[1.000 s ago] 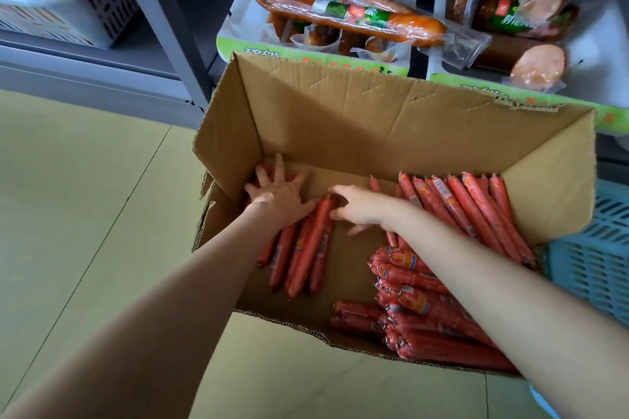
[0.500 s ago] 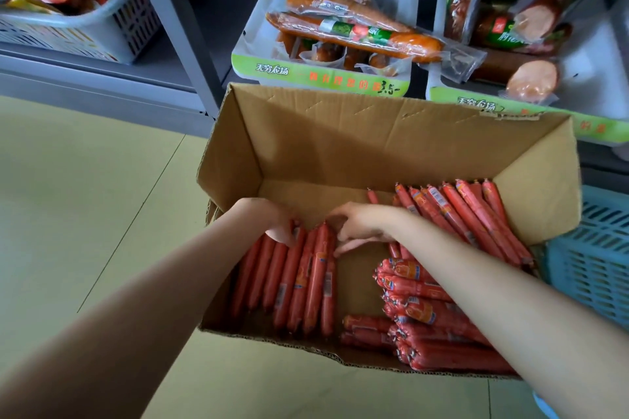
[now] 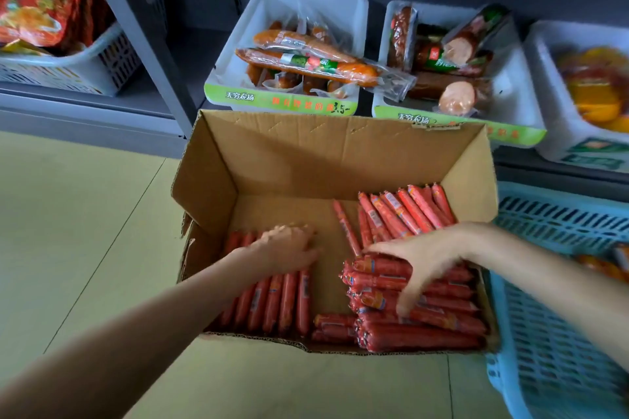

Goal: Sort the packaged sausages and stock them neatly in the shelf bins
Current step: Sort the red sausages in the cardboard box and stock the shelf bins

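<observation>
In the cardboard box [image 3: 289, 160], the left hand [image 3: 289, 248] is laid flat on a sausage row [image 3: 272, 303] pointing away; the right hand [image 3: 422, 258], fingers spread, seems pressed on the crosswise sausage stack [image 3: 425, 337], directly beneath it.

The person's two forearms are bare from the frame's lower edge to the wrists, with no sleeve showing. The left hand [image 3: 286, 248] and right hand [image 3: 422, 257] are ungloved, without rings, watch or bracelet.
</observation>
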`<action>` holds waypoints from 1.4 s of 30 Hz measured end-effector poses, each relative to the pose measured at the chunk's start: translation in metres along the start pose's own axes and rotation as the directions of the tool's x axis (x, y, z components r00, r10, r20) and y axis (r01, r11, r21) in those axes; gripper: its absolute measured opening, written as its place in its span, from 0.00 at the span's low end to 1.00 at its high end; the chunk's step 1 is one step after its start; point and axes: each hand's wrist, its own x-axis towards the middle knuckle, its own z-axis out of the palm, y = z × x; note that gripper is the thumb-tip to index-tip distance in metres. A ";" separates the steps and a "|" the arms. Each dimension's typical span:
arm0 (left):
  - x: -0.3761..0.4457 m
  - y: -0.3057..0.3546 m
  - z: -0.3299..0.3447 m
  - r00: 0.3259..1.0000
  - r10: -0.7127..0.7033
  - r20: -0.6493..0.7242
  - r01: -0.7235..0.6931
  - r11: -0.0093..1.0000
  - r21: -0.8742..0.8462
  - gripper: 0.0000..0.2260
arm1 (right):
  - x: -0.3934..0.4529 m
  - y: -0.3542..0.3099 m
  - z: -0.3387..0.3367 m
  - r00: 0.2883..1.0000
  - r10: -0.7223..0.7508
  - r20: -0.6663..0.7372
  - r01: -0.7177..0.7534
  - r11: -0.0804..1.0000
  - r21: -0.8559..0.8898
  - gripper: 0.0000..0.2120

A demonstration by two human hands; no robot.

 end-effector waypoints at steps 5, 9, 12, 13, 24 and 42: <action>-0.019 0.055 0.020 0.942 0.122 0.313 0.158 0.661 -0.734 0.21 | 0.001 0.006 0.030 0.991 -0.033 -0.133 0.019 0.994 -0.108 0.58; -0.009 0.061 0.031 0.940 0.053 0.337 0.284 0.427 -0.859 0.17 | -0.006 0.007 0.033 0.987 -0.015 -0.162 -0.006 0.992 -0.128 0.60; -0.008 0.061 0.031 0.938 0.046 0.344 0.309 0.344 -0.887 0.18 | -0.011 0.006 0.042 0.989 0.017 -0.148 -0.045 0.981 -0.187 0.65; -0.008 0.060 0.032 0.930 0.046 0.365 0.333 0.315 -0.889 0.19 | -0.012 0.005 0.046 0.987 0.024 -0.157 -0.054 0.980 -0.193 0.66; -0.005 0.062 0.043 0.913 0.080 0.401 0.389 0.133 -0.912 0.25 | -0.018 0.008 0.070 0.910 -0.049 -0.412 -0.038 0.979 -0.201 0.58; -0.008 0.062 0.042 0.925 0.132 0.356 0.322 0.223 -0.920 0.27 | -0.009 -0.002 0.074 0.884 -0.053 -0.464 -0.117 0.936 -0.331 0.61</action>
